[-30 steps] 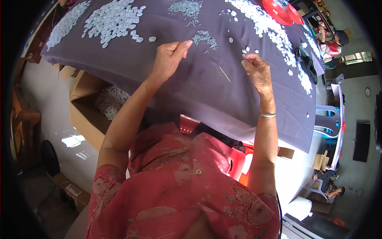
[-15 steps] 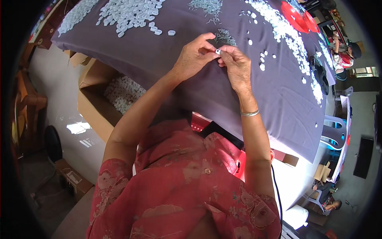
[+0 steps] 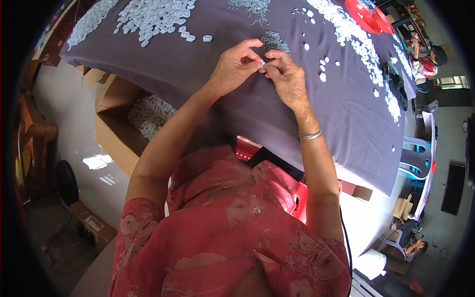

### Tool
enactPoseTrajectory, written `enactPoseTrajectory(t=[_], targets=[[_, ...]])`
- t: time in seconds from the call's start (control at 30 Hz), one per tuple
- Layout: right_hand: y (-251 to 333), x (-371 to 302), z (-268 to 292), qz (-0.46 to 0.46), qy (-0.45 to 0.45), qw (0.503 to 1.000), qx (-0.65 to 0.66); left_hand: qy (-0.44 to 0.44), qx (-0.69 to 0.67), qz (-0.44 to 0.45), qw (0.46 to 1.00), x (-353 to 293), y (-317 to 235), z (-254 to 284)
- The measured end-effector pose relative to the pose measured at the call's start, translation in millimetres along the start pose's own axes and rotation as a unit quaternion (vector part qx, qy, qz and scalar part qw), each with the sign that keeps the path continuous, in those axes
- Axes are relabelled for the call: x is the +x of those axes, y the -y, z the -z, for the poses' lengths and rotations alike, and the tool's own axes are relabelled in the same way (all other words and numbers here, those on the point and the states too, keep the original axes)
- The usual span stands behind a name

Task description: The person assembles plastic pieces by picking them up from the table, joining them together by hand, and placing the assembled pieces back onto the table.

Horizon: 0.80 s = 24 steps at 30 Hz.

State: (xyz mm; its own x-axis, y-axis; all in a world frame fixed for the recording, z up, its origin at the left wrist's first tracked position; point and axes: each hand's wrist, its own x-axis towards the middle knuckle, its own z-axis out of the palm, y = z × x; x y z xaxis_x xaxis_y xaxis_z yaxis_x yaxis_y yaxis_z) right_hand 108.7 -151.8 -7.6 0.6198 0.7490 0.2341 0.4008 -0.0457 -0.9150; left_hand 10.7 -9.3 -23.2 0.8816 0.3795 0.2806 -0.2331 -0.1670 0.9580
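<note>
My left hand [image 3: 236, 67] and my right hand [image 3: 288, 79] meet at the near part of the cloth-covered table. Between their fingertips is a small white plastic piece [image 3: 262, 63], mostly covered by the fingers. The left thumb and index finger pinch it from one side, and the right thumb and fingers close on it from the other. Just beyond the fingertips lies a small heap of thin grey metal pins or screws [image 3: 275, 41]. A larger pile of the same metal parts [image 3: 250, 8] sits farther off. White oval pieces [image 3: 156, 19] are heaped at the far left.
Small white parts [image 3: 357, 45] spread down the right of the dark tablecloth [image 3: 341, 119], near red bowls [image 3: 362, 17]. At the table's left edge an open cardboard box [image 3: 116, 136] holds many white pieces. Other people sit at the far right, near a grey chair [image 3: 414, 161].
The white piece has turned and is now more hidden by the fingers. Both hands remain together on it. The whole view has shifted slightly.
</note>
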Motion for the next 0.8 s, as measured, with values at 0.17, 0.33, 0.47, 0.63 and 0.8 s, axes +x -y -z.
enactPoseTrajectory(t=[0.17,0.33,0.47,0.63,0.8], targets=[[11.4,4.2,24.5,-0.033,-0.119,0.99,0.073,-0.041,0.021,0.008,0.999,0.5,-8.3,-0.3],[-5.1,13.6,64.2,-0.082,-0.166,0.983,0.002,-0.064,0.024,0.015,0.998,2.3,-6.1,1.4],[-15.1,16.9,73.1,-0.098,-0.135,0.981,-0.097,-0.076,0.018,0.019,0.997,3.2,-3.2,1.3],[-8.6,22.9,60.1,-0.067,-0.087,0.981,-0.158,-0.09,0.023,0.015,0.996,5.5,2.2,1.9],[10.4,36.2,43.5,-0.047,-0.006,0.971,-0.233,-0.091,0.027,0.02,0.995,3.5,-1.6,0.8]])
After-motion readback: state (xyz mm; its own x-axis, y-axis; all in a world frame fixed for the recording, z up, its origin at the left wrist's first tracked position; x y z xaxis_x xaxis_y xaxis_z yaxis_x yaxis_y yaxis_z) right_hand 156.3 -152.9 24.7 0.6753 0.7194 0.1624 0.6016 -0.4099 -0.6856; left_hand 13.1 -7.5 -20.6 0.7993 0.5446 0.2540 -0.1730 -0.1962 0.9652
